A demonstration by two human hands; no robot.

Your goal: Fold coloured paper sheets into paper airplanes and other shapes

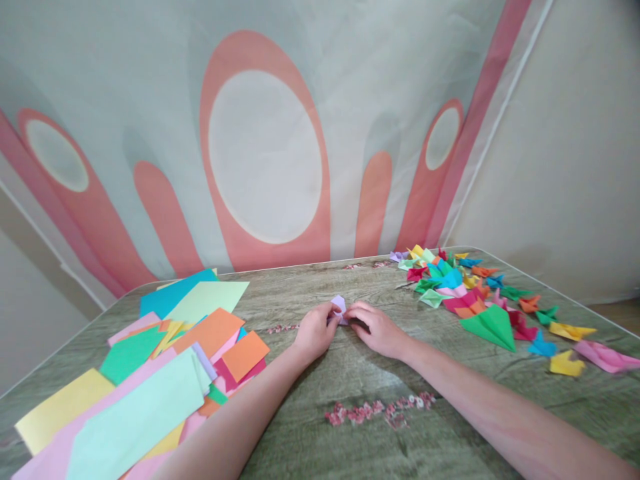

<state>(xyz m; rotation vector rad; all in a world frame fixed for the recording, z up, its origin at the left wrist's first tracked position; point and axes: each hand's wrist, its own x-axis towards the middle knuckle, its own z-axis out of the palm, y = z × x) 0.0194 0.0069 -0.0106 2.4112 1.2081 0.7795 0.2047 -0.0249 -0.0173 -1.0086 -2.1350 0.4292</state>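
A small lilac piece of folded paper point(339, 304) is held between both hands, just above or on the wood-grain table point(300, 407). My left hand point(319, 328) pinches its left side with thumb and fingers. From the other side, my right hand point(376, 328) grips the paper's lower right edge with closed fingertips. The top of the paper stands out above the fingers and looks pointed. Its lower part is mostly covered by the fingertips, so the exact fold cannot be made out.
Loose coloured paper sheets point(140, 407) lie in an overlapping pile on the left. Several folded paper figures point(453, 277) spread over the right side, with a green paper plane point(489, 327) among them. A printed cloth point(345, 133) hangs behind the table's far edge.
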